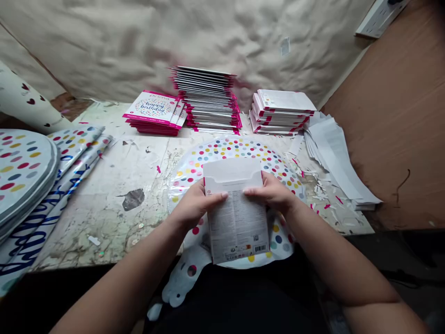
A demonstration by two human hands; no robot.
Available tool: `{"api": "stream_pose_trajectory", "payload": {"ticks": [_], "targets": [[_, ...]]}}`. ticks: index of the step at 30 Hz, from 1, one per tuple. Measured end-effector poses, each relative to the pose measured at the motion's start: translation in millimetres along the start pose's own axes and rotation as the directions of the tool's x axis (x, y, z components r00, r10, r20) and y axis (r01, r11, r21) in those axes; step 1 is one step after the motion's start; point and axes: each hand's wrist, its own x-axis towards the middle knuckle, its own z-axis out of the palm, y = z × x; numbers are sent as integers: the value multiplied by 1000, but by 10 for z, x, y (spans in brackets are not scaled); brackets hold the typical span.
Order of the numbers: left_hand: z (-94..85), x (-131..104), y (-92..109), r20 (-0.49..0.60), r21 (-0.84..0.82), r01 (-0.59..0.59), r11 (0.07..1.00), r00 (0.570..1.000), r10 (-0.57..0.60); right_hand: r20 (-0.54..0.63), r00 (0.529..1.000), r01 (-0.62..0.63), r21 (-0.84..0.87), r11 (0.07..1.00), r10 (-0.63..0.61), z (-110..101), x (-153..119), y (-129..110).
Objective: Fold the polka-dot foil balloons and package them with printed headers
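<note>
A white printed cardboard envelope (pixel 238 227) is held upright between my two hands, its text side and barcode facing me and its notched flap edge at the top. My left hand (pixel 198 202) grips the left edge, thumb flat on the print. On the opposite edge, my right hand (pixel 273 191) holds it the same way. Beneath lies a round foil balloon (pixel 222 149) with coloured dots, flat on the table. Its pale tail (pixel 184 273) hangs over the front edge. The fingers behind the envelope are hidden.
Pink-edged "happy birthday" envelopes (pixel 153 109) lie stacked at the back, beside a taller stack (pixel 212 102) and a third stack (pixel 285 104). White paper strips (pixel 342 157) lie right. Dotted round foil balloons (pixel 21 171) and folded foil (pixel 69 185) are left. Paper scraps (pixel 321 192) litter the table.
</note>
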Motion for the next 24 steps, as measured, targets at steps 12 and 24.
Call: {"api": "stream_pose_trajectory", "payload": {"ticks": [12,24], "targets": [[136,115,-247,-124,70,253,965,962,-243,10,856,173,-947,270,-516,111,-68,284],[245,35,-335,-94,207,197,958,979,-181,121,908,173,-980,96,-402,305,-147,250]]}}
